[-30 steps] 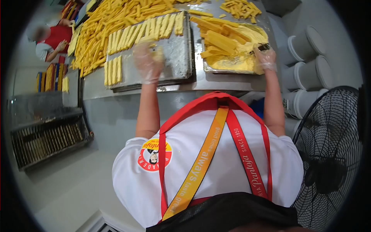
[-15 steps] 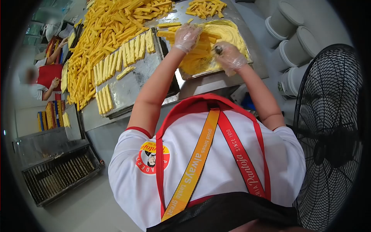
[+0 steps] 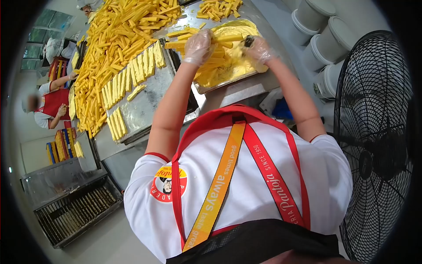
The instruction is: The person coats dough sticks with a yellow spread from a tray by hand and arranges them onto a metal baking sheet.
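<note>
Now, a coated stick freshly laid, our left hand grips a plain stick over the cream tray's left side, our right hand a dark tool.

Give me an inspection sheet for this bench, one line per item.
Surface: metal table, bare strip right of the spread tray.
Job's things: spread tray with yellow spread; flat tray with rows of pale-coated sticks, one lying askew.
Clutter: large pile of yellow sticks beyond the flat tray; smaller heap past the spread tray.
Left hand: gloved, gripping a yellow stick.
Right hand: gloved, gripping a dark tool, mostly hidden.
Cables: nothing seen.
Surroundings: black fan and grey buckets right; co-worker and metal rack left.
</note>
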Demonstrator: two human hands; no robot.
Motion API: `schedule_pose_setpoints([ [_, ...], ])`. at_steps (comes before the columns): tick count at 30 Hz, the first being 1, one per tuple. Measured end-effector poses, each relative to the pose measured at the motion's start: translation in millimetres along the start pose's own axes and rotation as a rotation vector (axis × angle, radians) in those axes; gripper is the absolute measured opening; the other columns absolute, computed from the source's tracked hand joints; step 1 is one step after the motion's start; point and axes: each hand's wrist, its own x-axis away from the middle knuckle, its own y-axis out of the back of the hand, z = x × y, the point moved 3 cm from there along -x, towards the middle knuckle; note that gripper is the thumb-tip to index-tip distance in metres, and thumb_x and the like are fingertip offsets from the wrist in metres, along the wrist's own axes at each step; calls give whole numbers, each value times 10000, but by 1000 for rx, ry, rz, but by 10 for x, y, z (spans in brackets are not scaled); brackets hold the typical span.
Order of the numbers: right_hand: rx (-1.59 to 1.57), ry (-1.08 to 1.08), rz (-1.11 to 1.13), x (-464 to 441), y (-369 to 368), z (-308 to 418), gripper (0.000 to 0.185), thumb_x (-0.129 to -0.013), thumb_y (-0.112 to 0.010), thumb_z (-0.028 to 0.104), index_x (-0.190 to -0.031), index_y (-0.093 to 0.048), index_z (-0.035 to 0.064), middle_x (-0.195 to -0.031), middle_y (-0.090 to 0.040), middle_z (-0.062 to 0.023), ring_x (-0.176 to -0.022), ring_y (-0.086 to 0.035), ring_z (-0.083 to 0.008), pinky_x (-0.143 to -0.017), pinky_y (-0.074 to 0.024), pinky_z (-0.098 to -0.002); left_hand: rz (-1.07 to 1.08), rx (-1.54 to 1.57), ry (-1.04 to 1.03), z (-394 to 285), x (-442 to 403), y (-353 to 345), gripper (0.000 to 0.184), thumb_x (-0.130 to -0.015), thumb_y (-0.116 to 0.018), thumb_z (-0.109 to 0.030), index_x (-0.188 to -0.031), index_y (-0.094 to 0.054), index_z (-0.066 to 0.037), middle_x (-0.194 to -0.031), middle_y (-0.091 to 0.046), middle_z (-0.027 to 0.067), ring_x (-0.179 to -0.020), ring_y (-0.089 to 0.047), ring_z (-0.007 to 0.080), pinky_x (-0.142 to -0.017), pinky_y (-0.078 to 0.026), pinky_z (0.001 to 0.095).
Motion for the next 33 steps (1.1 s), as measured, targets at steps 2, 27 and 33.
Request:
schedule_pose_setpoints([
  [2, 221, 41, -229, 12, 97, 19, 271, -805, -667, 267, -961, -641, 47, -864, -653, -168, -801, -625, -313, -776, -506, -371, 62, 217, 45, -67, 145, 120, 305, -790, -721, -281, -916, -566, -50, -836, -623, 133, -760, -590, 343, -696, -495, 393],
  [27, -599, 1, -285, 414, -2, 53, 448, -699, -770, 378, -859, -680, -30, -788, -694, -159, -680, -678, -251, -663, -533, -362, -149, 714, 372, -422, 1049, -413, 537, -796, -694, -110, -1290, -500, -27, -1119, -633, 186, -1000, -628, 256, -859, -480, 319],
  [33, -29, -194, -423, 202, -74, -501, 359, -739, -738, 330, -875, -692, 1, -779, -689, -159, -694, -675, -281, -667, -531, -370, 103, 943, 645, -439, 1023, -288, 265, -803, -686, -146, -1023, -657, -2, -860, -692, 97, -722, -636, 152, -671, -508, 274],
])
